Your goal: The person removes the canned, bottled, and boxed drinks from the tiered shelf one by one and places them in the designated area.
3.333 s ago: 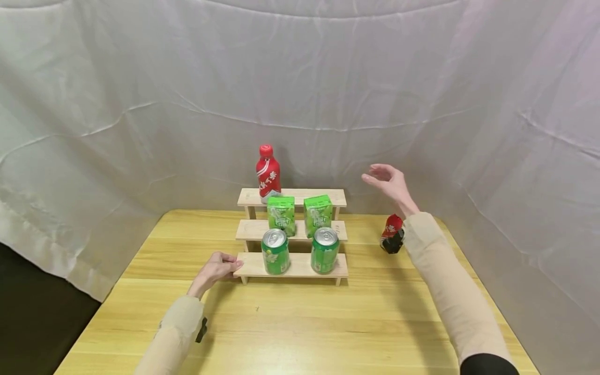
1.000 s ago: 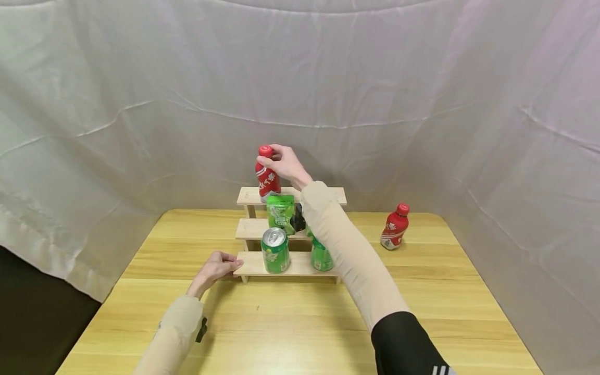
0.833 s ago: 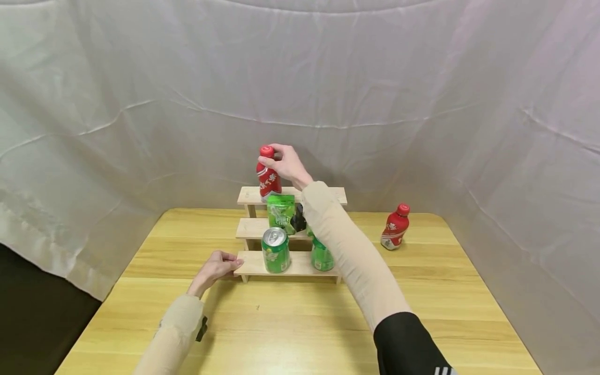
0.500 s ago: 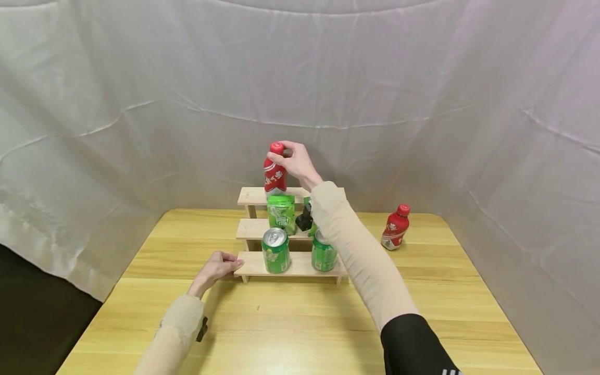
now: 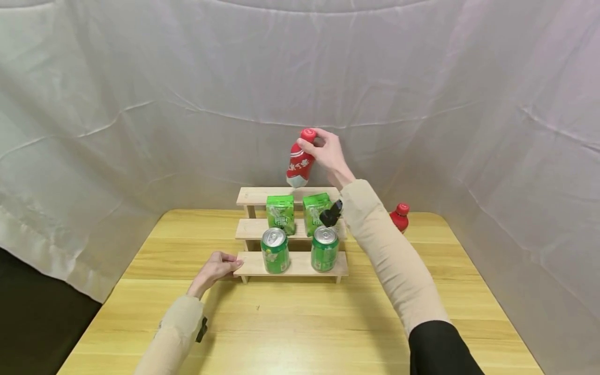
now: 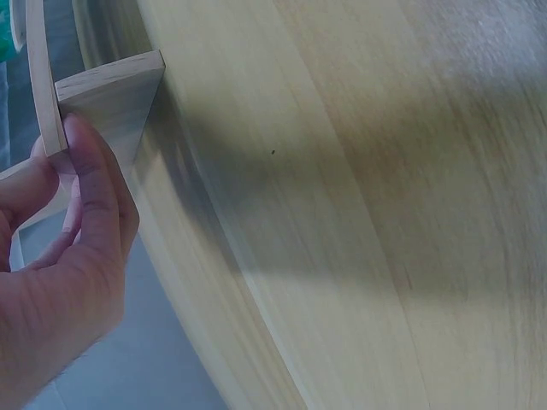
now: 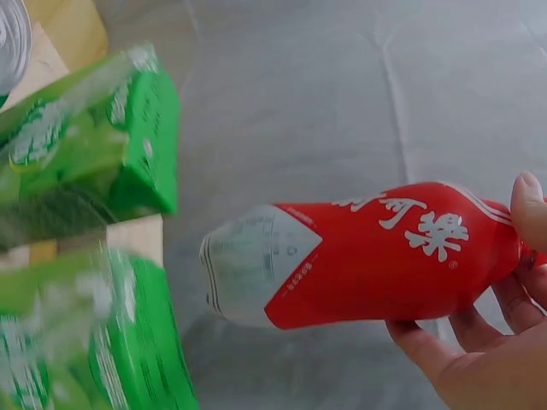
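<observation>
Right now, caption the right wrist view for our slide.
Right hand holding a red bottle by its neck, two green cartons nearby.

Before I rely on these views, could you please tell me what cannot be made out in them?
- Far-right red bottle: base hidden behind the right sleeve, head view.
- Right green drink carton: partly covered by the black wrist camera, head view.
- Held cola bottle: cap end covered by the right hand and cut off by the right edge, right wrist view; fine print illegible.
- Green drink can: mostly cut off by the left edge, left wrist view.
</observation>
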A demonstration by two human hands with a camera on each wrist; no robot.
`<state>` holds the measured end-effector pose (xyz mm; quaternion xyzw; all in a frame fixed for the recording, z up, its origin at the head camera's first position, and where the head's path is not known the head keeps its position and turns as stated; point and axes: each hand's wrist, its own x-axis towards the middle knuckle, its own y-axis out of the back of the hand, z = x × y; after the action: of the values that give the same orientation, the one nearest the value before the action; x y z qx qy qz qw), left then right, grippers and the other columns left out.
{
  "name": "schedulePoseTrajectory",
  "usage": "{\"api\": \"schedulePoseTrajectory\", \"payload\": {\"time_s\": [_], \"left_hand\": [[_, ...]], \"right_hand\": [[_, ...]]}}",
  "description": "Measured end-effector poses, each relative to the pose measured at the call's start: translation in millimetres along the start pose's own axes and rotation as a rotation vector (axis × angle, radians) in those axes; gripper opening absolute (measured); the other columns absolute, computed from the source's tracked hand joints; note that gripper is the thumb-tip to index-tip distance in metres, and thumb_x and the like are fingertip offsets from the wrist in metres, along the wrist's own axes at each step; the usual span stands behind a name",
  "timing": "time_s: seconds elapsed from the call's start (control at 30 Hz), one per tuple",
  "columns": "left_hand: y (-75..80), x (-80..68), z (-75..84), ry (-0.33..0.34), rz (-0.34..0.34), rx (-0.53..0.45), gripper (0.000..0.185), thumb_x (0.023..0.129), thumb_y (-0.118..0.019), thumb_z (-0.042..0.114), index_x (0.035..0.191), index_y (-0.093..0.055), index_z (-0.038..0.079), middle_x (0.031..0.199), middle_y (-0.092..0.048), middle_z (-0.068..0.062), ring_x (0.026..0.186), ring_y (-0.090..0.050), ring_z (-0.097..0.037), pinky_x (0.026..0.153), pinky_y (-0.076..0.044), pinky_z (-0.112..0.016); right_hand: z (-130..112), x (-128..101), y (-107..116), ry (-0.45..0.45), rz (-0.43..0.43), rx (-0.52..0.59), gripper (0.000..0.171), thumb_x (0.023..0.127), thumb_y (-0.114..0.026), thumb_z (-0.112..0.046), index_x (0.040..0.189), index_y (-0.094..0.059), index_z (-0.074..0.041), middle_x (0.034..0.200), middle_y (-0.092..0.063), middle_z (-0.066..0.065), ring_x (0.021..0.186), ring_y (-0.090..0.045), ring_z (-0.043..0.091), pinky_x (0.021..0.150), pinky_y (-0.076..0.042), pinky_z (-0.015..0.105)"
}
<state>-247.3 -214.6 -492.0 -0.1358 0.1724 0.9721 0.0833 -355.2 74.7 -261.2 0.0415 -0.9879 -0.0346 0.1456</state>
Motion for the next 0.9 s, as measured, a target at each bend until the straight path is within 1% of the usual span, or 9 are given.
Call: {"api": "schedulePoseTrajectory", "payload": {"time_s": [0.1,0.2,0.33,0.43,0.53,0.73,0.9], "left_hand": [[0.3,-0.8,0.4,0.001,-0.001,0.002,0.038,0.086,-0.057,0.012,0.110,-0.048,-0.016,0.086,-0.062,-0.014,0.071,-0.061,-0.014,0.075,-0.057,-0.032],[0.6,-1.2,0.9,-0.001,-0.003,-0.004,0.036,0.086,-0.057,0.012,0.109,-0.049,-0.016,0.085,-0.061,-0.012,0.070,-0.061,-0.013,0.076,-0.057,-0.033],[0.5,-1.4,1.6,-0.015,-0.014,-0.006,0.038,0.087,-0.056,0.012,0.109,-0.048,-0.017,0.085,-0.061,-0.013,0.071,-0.060,-0.012,0.076,-0.057,-0.032],[-0.5,-1.6,2.2,-0.013,-0.009,-0.015,0.037,0.086,-0.057,0.012,0.108,-0.048,-0.017,0.085,-0.061,-0.013,0.070,-0.060,-0.012,0.075,-0.058,-0.031],[-0.6,-1.8,2.4,-0.015,-0.014,-0.019,0.037,0.087,-0.056,0.011,0.108,-0.048,-0.017,0.085,-0.061,-0.013,0.071,-0.060,-0.012,0.075,-0.057,-0.032],[0.0,-0.9,1.7,-0.016,-0.012,-0.011,0.038,0.087,-0.057,0.011,0.109,-0.047,-0.018,0.087,-0.060,-0.016,0.072,-0.060,-0.013,0.074,-0.058,-0.031],[0.2,-0.6,0.3,-0.013,-0.002,-0.013,0.038,0.086,-0.057,0.011,0.109,-0.047,-0.017,0.087,-0.060,-0.016,0.071,-0.060,-0.013,0.073,-0.058,-0.030]], "right_hand": [[-2.5,-3.0,15.8,0.017,0.033,0.006,0.039,0.078,-0.068,-0.016,0.114,-0.057,-0.005,0.103,-0.061,0.012,0.086,-0.058,0.013,0.081,-0.050,0.028],[-2.8,-6.6,32.6,0.034,0.059,-0.024,0.039,0.079,-0.067,-0.017,0.114,-0.055,-0.003,0.102,-0.061,0.011,0.087,-0.057,0.012,0.084,-0.049,0.029],[0.6,-12.3,54.9,0.055,0.089,-0.046,0.039,0.080,-0.066,-0.017,0.113,-0.054,0.000,0.097,-0.061,0.006,0.085,-0.056,0.012,0.082,-0.049,0.027],[5.0,-16.9,70.7,0.050,0.121,-0.030,0.040,0.080,-0.066,-0.017,0.113,-0.053,0.002,0.092,-0.060,0.002,0.083,-0.055,0.012,0.078,-0.048,0.025],[10.3,-21.6,84.5,0.020,0.158,-0.034,0.042,0.080,-0.066,-0.018,0.114,-0.052,0.002,0.091,-0.059,-0.002,0.085,-0.053,0.012,0.078,-0.047,0.024],[24.5,-31.7,104.4,-0.068,0.216,-0.065,0.041,0.081,-0.065,-0.022,0.114,-0.052,-0.003,0.094,-0.056,-0.003,0.090,-0.051,0.012,0.085,-0.045,0.028],[43.9,-38.2,115.3,-0.120,0.228,-0.092,0.041,0.081,-0.065,-0.023,0.114,-0.052,-0.003,0.093,-0.054,-0.004,0.089,-0.050,0.011,0.082,-0.045,0.025]]}}
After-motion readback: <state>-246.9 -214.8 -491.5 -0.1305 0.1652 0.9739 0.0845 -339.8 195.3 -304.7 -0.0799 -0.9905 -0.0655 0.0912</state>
